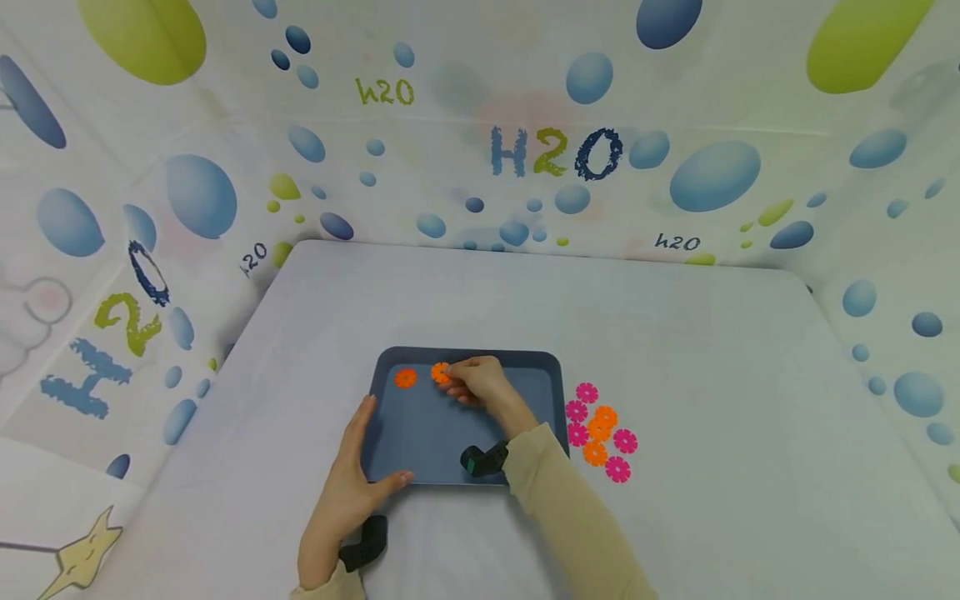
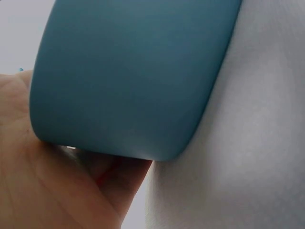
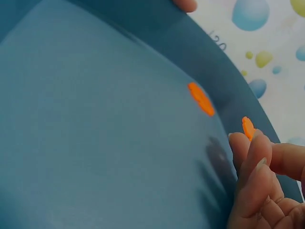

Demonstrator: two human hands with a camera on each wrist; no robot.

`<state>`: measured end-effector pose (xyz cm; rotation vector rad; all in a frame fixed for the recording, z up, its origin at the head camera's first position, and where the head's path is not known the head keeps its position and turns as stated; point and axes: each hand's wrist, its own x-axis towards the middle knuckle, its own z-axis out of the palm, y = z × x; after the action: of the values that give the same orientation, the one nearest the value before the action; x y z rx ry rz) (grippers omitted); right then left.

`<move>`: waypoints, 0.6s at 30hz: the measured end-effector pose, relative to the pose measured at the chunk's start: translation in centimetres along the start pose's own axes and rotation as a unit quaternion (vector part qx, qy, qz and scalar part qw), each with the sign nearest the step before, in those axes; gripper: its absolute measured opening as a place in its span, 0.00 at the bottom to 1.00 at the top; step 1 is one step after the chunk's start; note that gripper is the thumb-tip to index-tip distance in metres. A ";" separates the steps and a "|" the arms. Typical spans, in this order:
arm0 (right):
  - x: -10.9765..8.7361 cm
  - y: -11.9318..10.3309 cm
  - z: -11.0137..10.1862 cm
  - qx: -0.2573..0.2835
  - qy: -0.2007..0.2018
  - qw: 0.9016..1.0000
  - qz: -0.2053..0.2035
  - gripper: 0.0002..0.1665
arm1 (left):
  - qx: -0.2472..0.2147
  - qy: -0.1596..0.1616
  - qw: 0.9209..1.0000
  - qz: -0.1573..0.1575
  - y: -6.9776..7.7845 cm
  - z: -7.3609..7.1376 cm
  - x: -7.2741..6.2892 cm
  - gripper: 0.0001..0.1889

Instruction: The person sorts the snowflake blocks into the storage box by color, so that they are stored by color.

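A blue-grey rectangular tray (image 1: pixel 420 442) lies on the white table. My left hand (image 1: pixel 348 487) holds its near left corner, thumb along the front edge and fingers along the left side. In the left wrist view the tray's corner (image 2: pixel 128 86) sits between thumb and fingers. Over the tray's far part, my right hand (image 1: pixel 480 383) pinches an orange flower-shaped piece (image 1: pixel 440 372) between thumb and fingertips. The right wrist view shows this piece (image 3: pixel 248 128) tilted, apart from the tray floor. Another orange flower piece (image 1: pixel 406 378) lies flat in the tray near the far left corner.
Right of the tray, several pink flower pieces (image 1: pixel 587 392) and orange flower pieces (image 1: pixel 595 452) lie loosely grouped, some overlapping. A patterned cloth wall (image 1: pixel 450 167) stands behind and beside the table (image 1: pixel 712 400). Black wrist devices (image 1: pixel 483 460) are worn on both wrists.
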<state>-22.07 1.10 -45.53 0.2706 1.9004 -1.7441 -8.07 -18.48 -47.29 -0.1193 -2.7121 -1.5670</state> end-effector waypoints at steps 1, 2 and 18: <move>0.0 0.0 0.1 0.000 0.001 1.000 0.000 0.17 | 0.001 0.000 1.000 0.000 0.0 0.0 0.0 0.59; 0.1 0.0 0.1 -0.001 0.001 1.000 -0.001 0.17 | 0.003 0.001 1.000 0.001 0.0 0.0 0.0 0.59; -0.3 0.2 1.0 -0.045 0.021 0.999 -0.017 0.13 | 0.020 0.007 1.000 0.009 0.0 0.2 0.0 0.58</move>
<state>-21.50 0.20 -45.59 0.2455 2.0186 -1.6817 -8.08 -18.32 -47.35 -0.1324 -2.7218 -1.5034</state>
